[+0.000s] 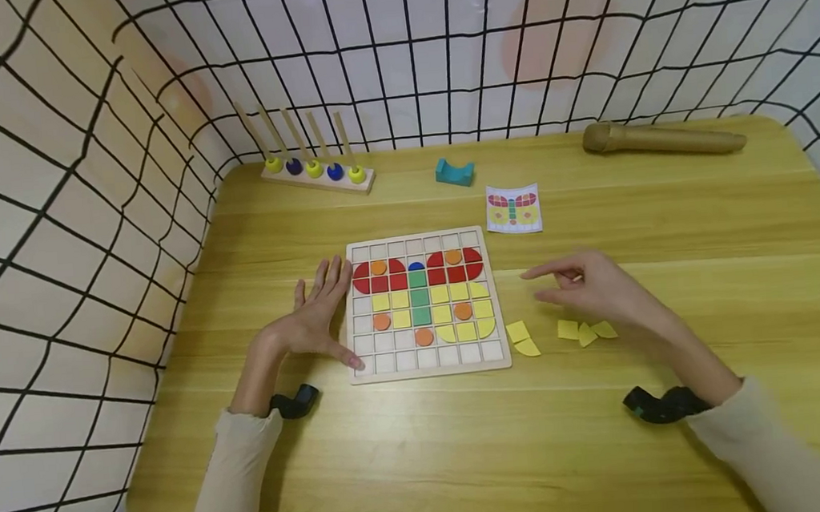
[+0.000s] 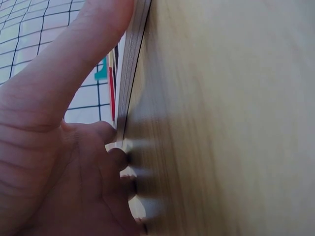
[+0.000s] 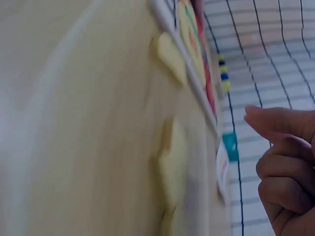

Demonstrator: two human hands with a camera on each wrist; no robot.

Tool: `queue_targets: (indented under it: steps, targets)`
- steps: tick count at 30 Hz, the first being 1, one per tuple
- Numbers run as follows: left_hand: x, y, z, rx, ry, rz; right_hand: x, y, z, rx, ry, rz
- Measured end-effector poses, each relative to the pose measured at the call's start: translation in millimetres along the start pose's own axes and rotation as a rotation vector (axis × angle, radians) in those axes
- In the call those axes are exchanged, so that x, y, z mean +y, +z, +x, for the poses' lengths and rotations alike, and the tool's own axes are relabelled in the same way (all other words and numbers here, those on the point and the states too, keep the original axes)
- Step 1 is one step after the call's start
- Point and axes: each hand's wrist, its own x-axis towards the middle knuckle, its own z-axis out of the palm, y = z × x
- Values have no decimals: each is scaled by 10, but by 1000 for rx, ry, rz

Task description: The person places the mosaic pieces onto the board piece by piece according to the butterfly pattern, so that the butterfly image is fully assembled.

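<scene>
A square wooden grid board (image 1: 430, 373) lies on the table, filled in part with red, yellow, green, orange and blue tiles in a butterfly shape. My left hand (image 1: 310, 320) is spread against the board's left side, its thumb at the lower left corner. Right of the board, my right hand (image 1: 600, 285) hovers with index finger and thumb stretched out and apart, the other fingers curled; I see nothing between them. Beneath and beside it lie loose yellow tiles: a square (image 1: 517, 332) and a quarter-round (image 1: 528, 348) by the board, and a small cluster (image 1: 568, 329) farther right.
A printed butterfly card (image 1: 513, 209) lies behind the board. Farther back are a teal cradle-shaped block (image 1: 455, 173), a peg stand (image 1: 317, 179) with yellow and blue beads, and a wooden microphone-shaped stick (image 1: 664, 139). Black wire mesh (image 1: 424, 62) borders the table's back and sides.
</scene>
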Motion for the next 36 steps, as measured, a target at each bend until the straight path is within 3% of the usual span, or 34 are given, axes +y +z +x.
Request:
queue_targets:
  steps: [4, 8, 14, 21, 25, 32, 36]
  targets:
    - [-5, 3, 10, 1, 0, 3, 309, -124, -256, -20, 12, -5]
    - [-11, -2, -1, 1, -6, 7, 418, -116, -390, -56, 13, 43]
    - [-20, -3, -9, -1, -4, 12, 271, 182, -387, -53, -16, 55]
    - [-9, 0, -8, -1, 1, 8, 142, 490, -319, -12, 75, 4]
    - [-10, 6, -6, 0, -1, 7, 140, 504, -325, 1, 78, -5]
    - [1, 1, -9, -7, -6, 11, 114, 397, -393, 1, -14, -68]
    - [-6, -3, -4, -7, -11, 11, 16, 361, -362, -3, -48, -44]
